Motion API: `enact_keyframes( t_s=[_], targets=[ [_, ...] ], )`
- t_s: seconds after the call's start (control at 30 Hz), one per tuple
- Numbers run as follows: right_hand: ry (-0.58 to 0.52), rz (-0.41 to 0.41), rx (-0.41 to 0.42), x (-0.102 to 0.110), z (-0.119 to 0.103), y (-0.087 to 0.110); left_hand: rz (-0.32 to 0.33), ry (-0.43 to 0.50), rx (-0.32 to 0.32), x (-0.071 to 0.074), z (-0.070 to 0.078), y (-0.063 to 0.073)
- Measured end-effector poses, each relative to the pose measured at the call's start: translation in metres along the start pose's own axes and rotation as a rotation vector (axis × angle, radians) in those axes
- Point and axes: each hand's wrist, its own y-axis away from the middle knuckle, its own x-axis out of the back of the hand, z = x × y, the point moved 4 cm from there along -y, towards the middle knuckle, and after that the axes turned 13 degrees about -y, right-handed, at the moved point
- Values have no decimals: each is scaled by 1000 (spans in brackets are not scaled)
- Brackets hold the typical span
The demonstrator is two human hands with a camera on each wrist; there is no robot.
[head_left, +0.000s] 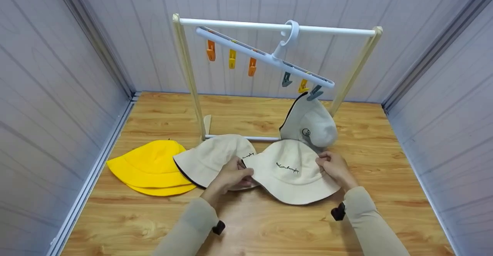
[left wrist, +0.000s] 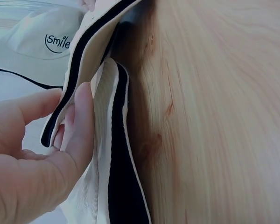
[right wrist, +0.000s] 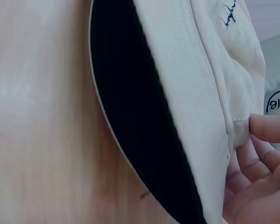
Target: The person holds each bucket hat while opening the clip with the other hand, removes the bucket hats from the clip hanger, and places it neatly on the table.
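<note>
A cream bucket hat [head_left: 292, 175] with dark script stitching is spread between my hands, its black-edged underside showing in both wrist views. My left hand [head_left: 233, 174] pinches its brim edge between thumb and fingers at the left tip. On the other side, my right hand [head_left: 336, 168] pinches the fabric near the base of the crown. A second cream bucket hat [head_left: 215, 158] lies on the table, partly behind my left hand. Behind the held hat, a pale hat [head_left: 317, 123] with a "smile" print hangs from a grey clip [head_left: 315, 93].
The white clip hanger [head_left: 265, 57] hangs tilted, lower on the right, from a rack's white rail [head_left: 238, 24]. Orange, yellow and grey clips hang along it. Yellow bucket hats [head_left: 154, 163] lie stacked at the left of the wooden table [head_left: 269, 233]. Panelled walls enclose the table.
</note>
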Motion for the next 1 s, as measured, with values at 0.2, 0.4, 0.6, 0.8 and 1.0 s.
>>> enact_keyframes(
  t_s=[0.2, 0.4, 0.6, 0.8, 1.0],
  targets=[
    [42, 40, 31, 6, -5, -10, 36, -80, -8, -3, -1, -5],
    [35, 72, 53, 7, -4, -18, 116, -395, -92, -4, 3, -6],
    [89, 117, 74, 11, -2, -20, 191, -689, -184, -9, -9, -26],
    [110, 145, 111, 13, 2, -21, 213, -786, -201, -16, 7, -11],
    [125, 144, 130, 17, 3, -23, 295, -906, -205, -18, 11, -5]
  ],
)
